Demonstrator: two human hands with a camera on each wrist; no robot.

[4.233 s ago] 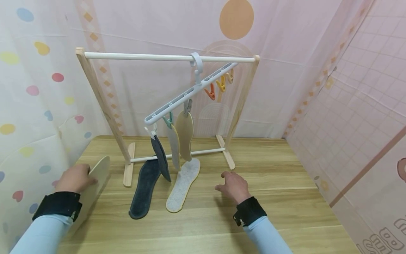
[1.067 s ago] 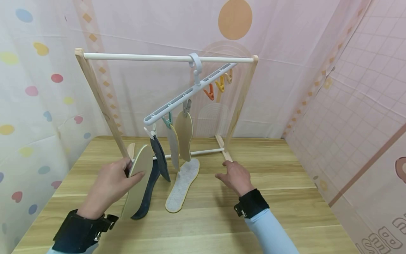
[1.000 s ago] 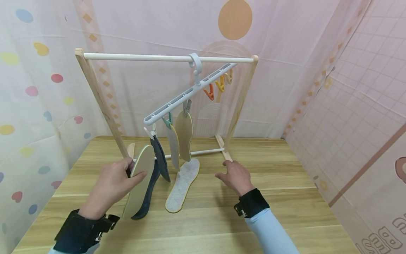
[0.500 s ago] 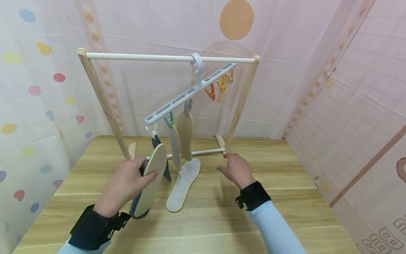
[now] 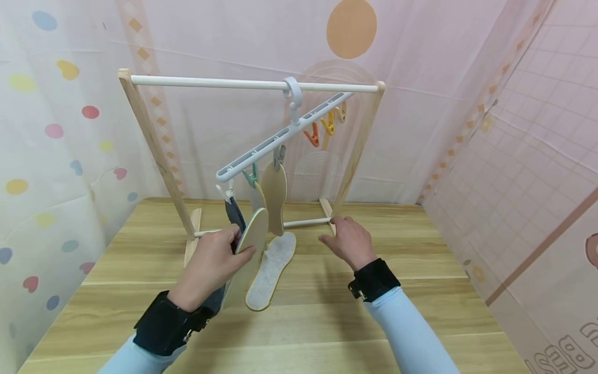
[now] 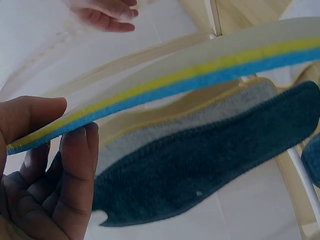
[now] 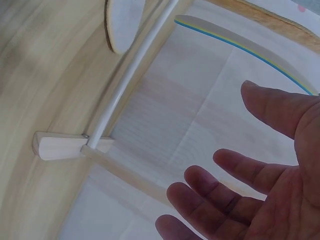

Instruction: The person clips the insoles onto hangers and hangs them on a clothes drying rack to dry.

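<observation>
- The left hand point(image 5: 212, 265) is raised, its fingers and thumb curled in a pinch, back of the hand toward the head camera.
- The right hand point(image 5: 348, 241) is held forward, palm down, fingers relaxed and slightly spread, gripping nothing.

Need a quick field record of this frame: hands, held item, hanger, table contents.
left hand: left hand grips the beige foam insole with yellow and blue edge layers
right hand: right hand open, holds nothing, above the wooden table
hanger: white plastic clip hanger hangs tilted on the white rail of the wooden rack; three insoles clipped on it
empty clips: orange and yellow clips
on table: light grey felt insole, dark blue felt insole
</observation>
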